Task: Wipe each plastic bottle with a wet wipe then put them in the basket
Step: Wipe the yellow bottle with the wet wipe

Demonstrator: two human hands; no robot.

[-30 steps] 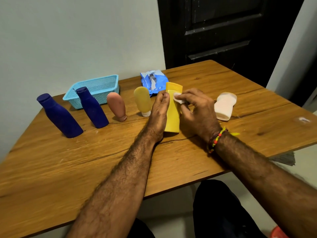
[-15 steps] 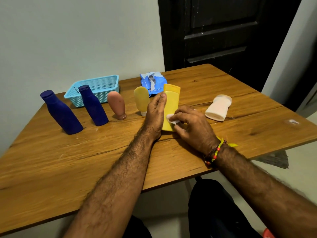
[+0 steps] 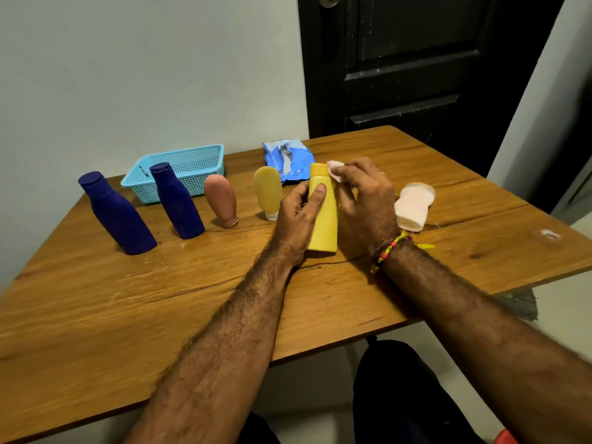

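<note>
A tall yellow bottle [image 3: 324, 219] stands at the middle of the wooden table [image 3: 160, 299]. My left hand [image 3: 299, 217] grips its left side, thumb across the front. My right hand [image 3: 365, 203] pinches a white wet wipe [image 3: 335, 169] against the bottle's upper right side near the cap. Left of it stand a pale yellow tube [image 3: 268, 192], a brown tube [image 3: 221, 200] and two dark blue bottles [image 3: 176, 200] [image 3: 117, 214]. A white bottle [image 3: 414, 206] lies on its side at the right. The light blue basket [image 3: 179, 171] sits at the back left.
A blue pack of wipes [image 3: 285, 158] lies at the back of the table behind the yellow bottle. A dark door stands behind the table and a pale wall to the left. My legs are below the table's front edge.
My right hand slid the wipe down to the bottle's lower part, then back up to the cap end. My left hand kept hold of the bottle.
</note>
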